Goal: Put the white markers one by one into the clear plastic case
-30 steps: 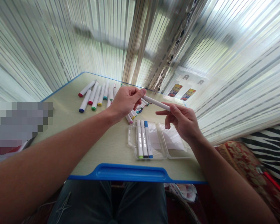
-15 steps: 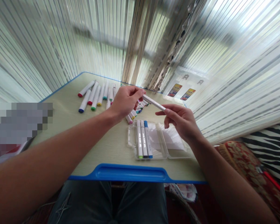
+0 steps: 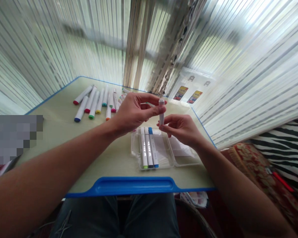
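Note:
A white marker (image 3: 161,114) stands nearly upright in the air between my hands. My left hand (image 3: 136,110) pinches its upper end with thumb and fingers. Lower down, my right hand (image 3: 181,129) grips the bottom end of the same marker. Beneath them lies an open clear plastic case (image 3: 136,158). Three markers sit side by side in its left half: one with a lime-green end (image 3: 144,148), one with a dark end (image 3: 149,148) and one with blue ends (image 3: 154,148). Whitish sheets (image 3: 180,148) show inside the case.
Several white markers with coloured caps (image 3: 96,100) lie loose at the back left of the table (image 3: 109,181); my left hand hides some. A larger clear case (image 3: 198,79) stands at the back right. Striped curtains (image 3: 96,43) hang behind. The table's front has a blue tray (image 3: 136,185).
The marker has turned from slanting sideways to nearly upright. My right hand has moved left and my hands are closer together. The view has shifted slightly.

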`<control>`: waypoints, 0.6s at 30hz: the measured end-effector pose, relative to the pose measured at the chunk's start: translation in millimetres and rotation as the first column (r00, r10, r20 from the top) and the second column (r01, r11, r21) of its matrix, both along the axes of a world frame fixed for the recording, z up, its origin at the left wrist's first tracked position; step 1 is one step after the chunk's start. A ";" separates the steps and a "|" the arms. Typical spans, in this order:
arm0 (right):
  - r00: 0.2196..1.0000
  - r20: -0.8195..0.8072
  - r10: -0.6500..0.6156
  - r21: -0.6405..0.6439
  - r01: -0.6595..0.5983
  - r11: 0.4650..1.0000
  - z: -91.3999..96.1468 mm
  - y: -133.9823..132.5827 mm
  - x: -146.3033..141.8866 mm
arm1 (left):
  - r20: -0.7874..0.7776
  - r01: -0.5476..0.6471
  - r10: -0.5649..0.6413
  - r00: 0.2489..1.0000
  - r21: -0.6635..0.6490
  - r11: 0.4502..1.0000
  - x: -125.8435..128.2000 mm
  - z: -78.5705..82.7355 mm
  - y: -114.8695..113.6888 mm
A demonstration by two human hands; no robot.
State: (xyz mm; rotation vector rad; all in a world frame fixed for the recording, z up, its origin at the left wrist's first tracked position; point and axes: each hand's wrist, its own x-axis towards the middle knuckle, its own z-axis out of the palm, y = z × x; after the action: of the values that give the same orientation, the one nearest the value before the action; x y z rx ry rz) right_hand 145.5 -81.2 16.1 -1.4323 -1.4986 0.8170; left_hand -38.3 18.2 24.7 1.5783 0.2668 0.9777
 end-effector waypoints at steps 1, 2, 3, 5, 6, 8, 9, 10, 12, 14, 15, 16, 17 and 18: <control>1.000 0.011 0.003 0.013 -0.004 1.000 -1.2 0.7 1.7 | -0.017 0.038 -0.038 0.999 0.023 0.999 -0.7 0.6 -1.8; 1.000 0.014 0.004 0.025 -0.005 1.000 -2.2 1.2 3.2 | -0.035 0.081 -0.080 0.996 0.048 0.996 -1.3 1.2 -3.3; 1.000 0.010 0.004 0.034 -0.004 0.999 -2.9 1.7 4.5 | -0.056 0.127 -0.123 0.991 0.072 0.989 -1.9 1.5 -4.7; 1.000 -0.007 0.002 0.050 -0.002 0.999 -3.2 2.1 6.2 | -0.084 0.200 -0.191 0.978 0.110 0.974 -2.7 1.8 -6.7; 1.000 -0.008 -0.001 0.059 0.002 0.998 -2.9 2.0 6.7 | -0.095 0.228 -0.217 0.972 0.123 0.966 -2.8 1.8 -7.5; 1.000 0.019 -0.018 0.082 0.017 0.996 -1.9 1.5 7.1 | -0.108 0.265 -0.252 0.962 0.139 0.954 -2.7 1.5 -8.4; 0.999 0.041 -0.029 0.092 0.025 0.995 -1.3 1.1 7.2 | -0.110 0.277 -0.263 0.959 0.143 0.950 -2.6 1.5 -8.6; 0.998 0.058 -0.037 0.098 0.031 0.995 -1.0 0.8 7.2 | -0.111 0.284 -0.270 0.956 0.144 0.948 -2.5 1.5 -8.8; 0.997 0.064 -0.038 0.094 0.032 0.995 -1.3 0.6 7.5 | -0.112 0.294 -0.280 0.953 0.142 0.945 -2.3 1.6 -8.9; 0.999 0.039 -0.026 0.077 0.022 0.997 -2.7 0.9 8.1 | -0.111 0.300 -0.286 0.952 0.140 0.944 -2.3 1.9 -8.9; 0.999 0.029 -0.022 0.069 0.020 0.997 -3.6 1.2 8.5 | -0.110 0.302 -0.289 0.951 0.139 0.943 -2.4 1.9 -8.9; 0.999 0.025 -0.020 0.064 0.019 0.998 -4.4 1.4 8.7 | -0.110 0.304 -0.291 0.951 0.139 0.942 -2.5 1.9 -8.8; 0.999 0.026 -0.021 0.061 0.019 0.998 -5.0 1.7 8.9 | -0.111 0.305 -0.291 0.950 0.139 0.942 -2.6 1.8 -8.7; 0.999 0.029 -0.021 0.061 0.019 0.998 -5.4 1.9 9.0 | -0.114 0.304 -0.290 0.950 0.140 0.942 -2.7 1.6 -8.7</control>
State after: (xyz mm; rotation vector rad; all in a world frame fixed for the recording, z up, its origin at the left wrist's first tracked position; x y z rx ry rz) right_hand 154.5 -79.4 10.7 -1.4176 -1.5166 0.7352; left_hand -41.0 9.6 26.3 1.7489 0.0114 0.7042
